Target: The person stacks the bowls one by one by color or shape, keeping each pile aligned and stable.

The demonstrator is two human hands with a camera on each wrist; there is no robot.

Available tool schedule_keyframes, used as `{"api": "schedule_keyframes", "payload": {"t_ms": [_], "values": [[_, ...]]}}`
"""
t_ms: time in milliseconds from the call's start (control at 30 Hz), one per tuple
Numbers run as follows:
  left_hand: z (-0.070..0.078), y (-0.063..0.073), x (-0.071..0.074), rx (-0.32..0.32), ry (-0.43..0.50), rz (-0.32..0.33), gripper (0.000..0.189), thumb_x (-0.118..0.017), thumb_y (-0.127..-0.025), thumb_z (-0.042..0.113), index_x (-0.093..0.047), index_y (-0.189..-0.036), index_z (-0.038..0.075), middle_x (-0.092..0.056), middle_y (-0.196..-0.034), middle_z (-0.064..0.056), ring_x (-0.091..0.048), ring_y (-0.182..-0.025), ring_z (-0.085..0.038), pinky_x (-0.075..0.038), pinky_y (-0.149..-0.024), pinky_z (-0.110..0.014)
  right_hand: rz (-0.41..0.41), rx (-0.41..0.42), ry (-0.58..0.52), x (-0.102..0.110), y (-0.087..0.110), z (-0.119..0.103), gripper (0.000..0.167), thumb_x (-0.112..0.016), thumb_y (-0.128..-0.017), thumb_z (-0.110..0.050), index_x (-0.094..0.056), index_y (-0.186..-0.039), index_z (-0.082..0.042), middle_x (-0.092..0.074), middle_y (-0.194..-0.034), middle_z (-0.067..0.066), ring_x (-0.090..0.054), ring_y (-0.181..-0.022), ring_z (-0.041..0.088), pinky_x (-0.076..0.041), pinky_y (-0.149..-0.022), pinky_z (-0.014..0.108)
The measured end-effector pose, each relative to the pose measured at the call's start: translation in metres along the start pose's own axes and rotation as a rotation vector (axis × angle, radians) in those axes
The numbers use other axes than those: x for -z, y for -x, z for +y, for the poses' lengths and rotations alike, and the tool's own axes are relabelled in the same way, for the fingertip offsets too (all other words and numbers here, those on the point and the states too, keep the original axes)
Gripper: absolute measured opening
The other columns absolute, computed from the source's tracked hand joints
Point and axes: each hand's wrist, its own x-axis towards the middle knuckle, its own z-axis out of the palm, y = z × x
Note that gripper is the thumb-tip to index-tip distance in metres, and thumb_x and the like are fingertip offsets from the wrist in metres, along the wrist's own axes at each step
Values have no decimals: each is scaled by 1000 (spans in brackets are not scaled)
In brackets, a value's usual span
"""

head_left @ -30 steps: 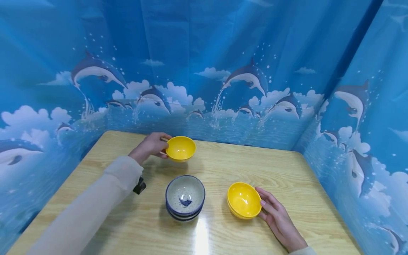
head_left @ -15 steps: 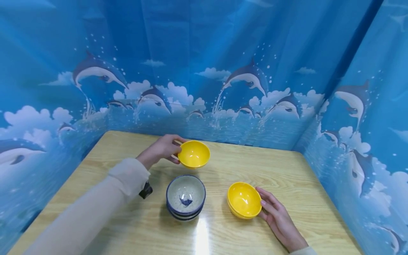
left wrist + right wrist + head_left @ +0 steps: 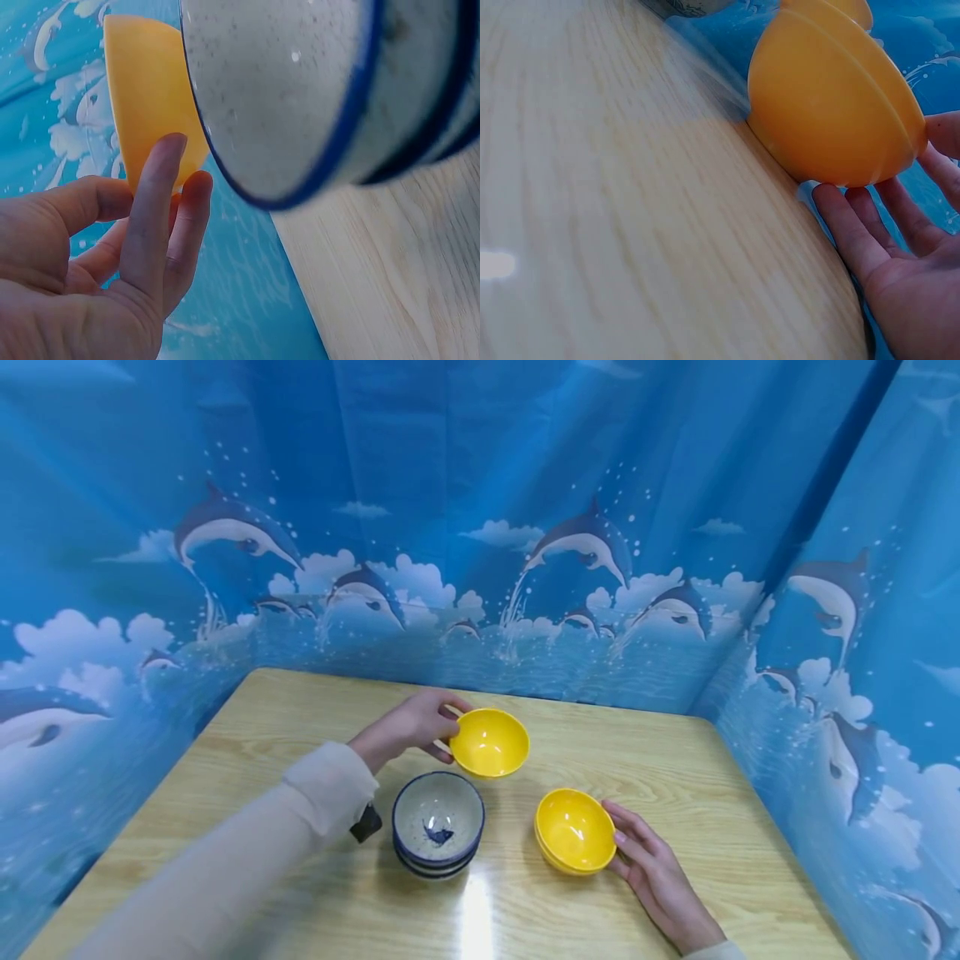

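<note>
My left hand (image 3: 412, 727) holds a yellow bowl (image 3: 490, 743) by its left side, above the table behind the grey bowls. In the left wrist view the thumb and fingers (image 3: 154, 202) meet that bowl's wall. My right hand (image 3: 660, 877) curves round the right side of nested yellow bowls (image 3: 574, 831) standing on the table. Its fingers (image 3: 851, 229) touch the lower wall in the right wrist view, with the thumb up near the rim. Between the two arms stands a stack of grey bowls (image 3: 438, 818) with blue rims and a dark blue mark inside the top one.
The wooden table (image 3: 637, 752) has a rounded back corner at the right. Blue curtains (image 3: 480, 527) printed with dolphins hang behind and at both sides. The left forearm passes close to the grey stack's left side.
My left hand has carried its yellow bowl to the right and slightly nearer, from the back left towards the nested yellow bowls. The right hand and both stacks have stayed in place.
</note>
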Motion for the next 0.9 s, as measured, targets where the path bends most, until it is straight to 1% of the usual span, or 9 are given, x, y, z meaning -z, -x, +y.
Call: {"api": "schedule_keyframes", "payload": {"t_ms": [200, 300, 433, 633, 900], "values": [[8, 4, -14, -28, -32, -39, 44, -67, -103, -1, -63, -147, 7, -71, -132, -20, -78, -89, -25, -70, -70, -32, 0, 3, -2, 0, 0, 0, 50, -54, -114, -16, -47, -163, -11, -64, -146, -17, -65, -132, 4, -62, -107, 31], [13, 5, -22, -26, -40, -46, 43, -67, -104, -1, -64, -146, 8, -71, -131, -20, -77, -87, -24, -69, -69, -32, 14, -15, 0, -1, 0, -1, 50, -56, -114, -17, -48, -163, -13, -64, -146, -17, -65, -132, 5, -62, -106, 31], [19, 6, -34, -25, -47, -54, 42, -68, -103, -3, -66, -144, 8, -72, -128, -19, -76, -85, -24, -69, -66, -31, 22, -25, 5, -2, 0, -1, 52, -56, -114, -17, -45, -164, -11, -64, -147, -15, -65, -132, 6, -62, -107, 32], [28, 7, -48, -31, -34, -84, 42, -68, -102, -4, -66, -142, 7, -72, -127, -19, -76, -84, -25, -69, -64, -32, 30, -32, 3, -2, 0, -2, 50, -56, -114, -18, -47, -163, -14, -64, -146, -17, -65, -132, 5, -62, -106, 31], [37, 5, -64, -24, -26, -140, 39, -68, -102, -4, -68, -139, 8, -73, -126, -16, -75, -87, -25, -69, -65, -33, 3, -10, 7, -1, 1, -1, 51, -53, -115, -16, -44, -165, -11, -63, -147, -17, -64, -132, 4, -62, -106, 32]]}}
